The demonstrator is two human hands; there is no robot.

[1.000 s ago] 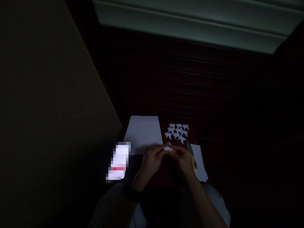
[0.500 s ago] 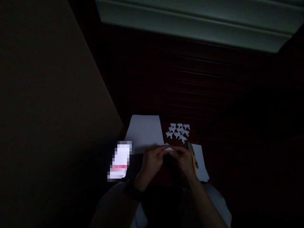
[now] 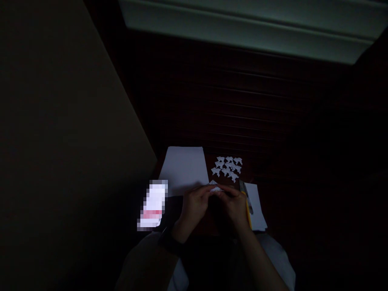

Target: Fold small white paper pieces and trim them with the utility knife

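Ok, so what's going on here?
A person's left hand and right hand together hold a small folded white paper piece. Small folded white paper shapes lie grouped beyond it. A large flat white paper sheet lies to the left; white paper strips and a long yellow-and-grey tool lie right.

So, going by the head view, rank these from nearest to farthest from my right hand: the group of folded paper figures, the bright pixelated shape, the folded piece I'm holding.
From your right hand:
1. Folded piece: touching, pinched in your fingers.
2. Folded paper figures: just beyond the hand.
3. Bright pixelated shape: far left, past your left hand.
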